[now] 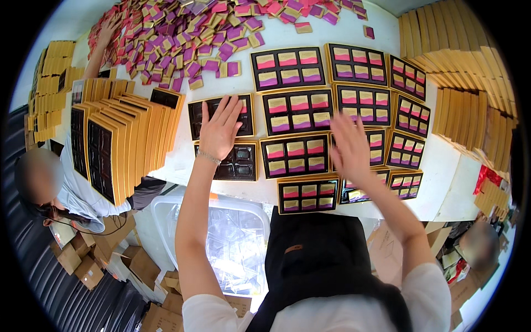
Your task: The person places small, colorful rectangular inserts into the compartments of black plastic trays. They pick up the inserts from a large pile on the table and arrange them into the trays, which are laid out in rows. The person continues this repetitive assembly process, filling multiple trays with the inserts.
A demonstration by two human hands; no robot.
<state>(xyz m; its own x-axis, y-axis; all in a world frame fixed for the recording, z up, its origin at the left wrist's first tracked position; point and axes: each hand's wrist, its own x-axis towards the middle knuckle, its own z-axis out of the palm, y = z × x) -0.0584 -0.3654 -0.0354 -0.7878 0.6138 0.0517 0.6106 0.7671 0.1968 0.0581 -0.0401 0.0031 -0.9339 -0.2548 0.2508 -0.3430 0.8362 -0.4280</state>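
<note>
My left hand (217, 131), with a bracelet at the wrist, lies flat over a gold-edged box (197, 117) with a black compartment tray. Its fingers are stretched out, and a pink-and-gold wrapped piece (243, 106) shows beside the fingertips. Just below, a second box (241, 165) has bare compartments. My right hand (352, 148), slightly blurred, hovers with fingers extended among the filled boxes, covering part of one. To its left is a filled box (297, 112), pink-and-gold pieces in the top row and purple-and-gold ones below. Several similar filled boxes stand in columns to the right.
A big heap of wrapped pieces (182, 47) covers the table's far side, where another person's hand (107, 34) reaches in. Boxes are stacked at the left (135, 141) and right (464, 113). A clear plastic bin (166, 221) stands below the table's front edge.
</note>
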